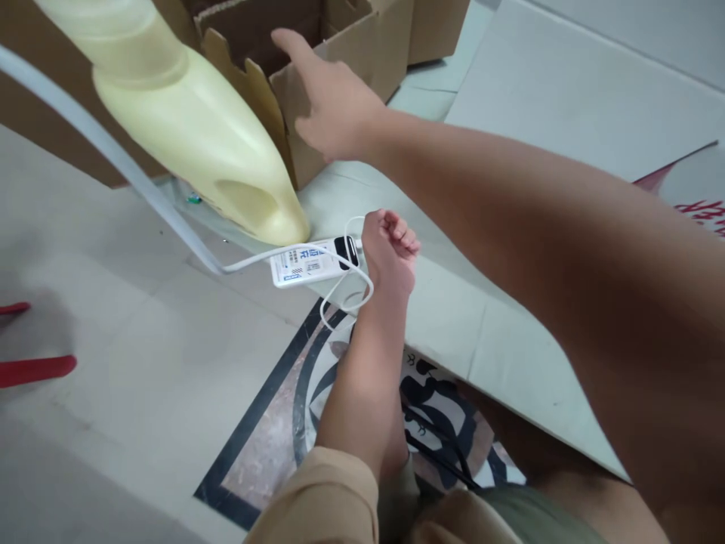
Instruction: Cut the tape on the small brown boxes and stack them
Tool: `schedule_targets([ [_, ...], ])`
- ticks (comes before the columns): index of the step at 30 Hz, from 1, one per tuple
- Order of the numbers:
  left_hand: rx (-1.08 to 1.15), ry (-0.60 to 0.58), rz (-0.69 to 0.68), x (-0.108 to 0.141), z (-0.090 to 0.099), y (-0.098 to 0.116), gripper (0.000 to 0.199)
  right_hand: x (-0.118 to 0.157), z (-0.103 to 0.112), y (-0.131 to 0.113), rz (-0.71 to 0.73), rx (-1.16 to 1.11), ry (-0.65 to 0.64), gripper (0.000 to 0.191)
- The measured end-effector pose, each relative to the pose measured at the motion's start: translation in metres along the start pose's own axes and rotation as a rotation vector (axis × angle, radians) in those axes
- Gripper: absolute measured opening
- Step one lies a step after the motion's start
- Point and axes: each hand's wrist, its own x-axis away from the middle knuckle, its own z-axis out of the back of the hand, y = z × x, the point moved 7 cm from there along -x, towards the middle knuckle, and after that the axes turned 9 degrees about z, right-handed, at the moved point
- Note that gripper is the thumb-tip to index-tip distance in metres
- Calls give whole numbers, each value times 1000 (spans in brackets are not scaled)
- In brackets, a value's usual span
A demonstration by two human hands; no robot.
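Note:
My right hand (340, 106) reaches across the table to an open cardboard box (351, 60). Its index finger is stretched out over the box's near wall and the thumb stands apart. I cannot tell whether it touches the cardboard. My left hand (390, 249) lies at the table's edge, fingers curled in with nothing visible in them. Beside its wrist is a white power bank (306, 264) with blue print and a dark end, and a thin white cable (254, 261) loops around there. A pale yellow plastic bottle (198, 128) stands left of the box, tilted in the view.
The pale table (442, 295) runs diagonally, with a white sheet or board (544, 91) at the upper right bearing red writing. Below are a light tiled floor (141, 363) and a patterned floor panel (266, 453). Red pieces (37, 370) show at the far left.

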Motion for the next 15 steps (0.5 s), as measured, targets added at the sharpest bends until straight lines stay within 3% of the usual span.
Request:
schedule_targets([
  [2, 7, 5, -11, 0, 4, 4, 33, -9, -2, 0, 4, 124, 53, 66],
  [6, -13, 21, -44, 4, 9, 9, 33, 2, 6, 17, -40, 234, 144, 18],
  [11, -37, -34, -40, 5, 4, 0, 37, 49, 44, 55, -260, 445, 132, 17],
  [15, -25, 31, -97, 5, 7, -2, 37, 120, 90, 68, -271, 469, 207, 36],
])
